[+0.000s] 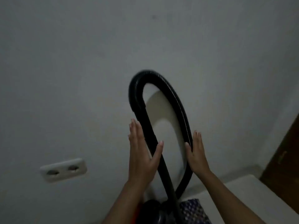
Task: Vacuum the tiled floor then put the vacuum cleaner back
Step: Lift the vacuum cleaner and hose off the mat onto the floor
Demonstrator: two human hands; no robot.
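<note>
The hose [161, 101] stands as a tall black loop in front of a pale wall [80, 62], between the two hands. Its left leg runs past the left hand [142, 152] and down to the vacuum body [153, 210], which sits low, below and between the forearms. The right leg descends along the inner edge of the right hand [196, 152].

Hand state: both hands are flat and open, fingers extended. The left palm faces the left leg of the hose, thumb lying across it; the right palm presses the outer side of the right leg, thumb on its front. Neither hand is closed around the hose. The hands appear to steady or squeeze the loop inward; the frame is dim and blurred, so firm contact on the left side cannot be confirmed.

Handling, as judged:
- The hose is ribbed, flexible and light. It springs back when bent, so the loop will open if side pressure is removed.
- The ribbing gives fair grip; flat palms alone may let it slide.
- Take hold by wrapping the fingers round each leg just above the present palm positions, or gather both legs in one hand.
- The body carries the weight. Lift it by its own handle, not by the hose.

A socket [63, 169] is on the wall left of the left hand.
</note>
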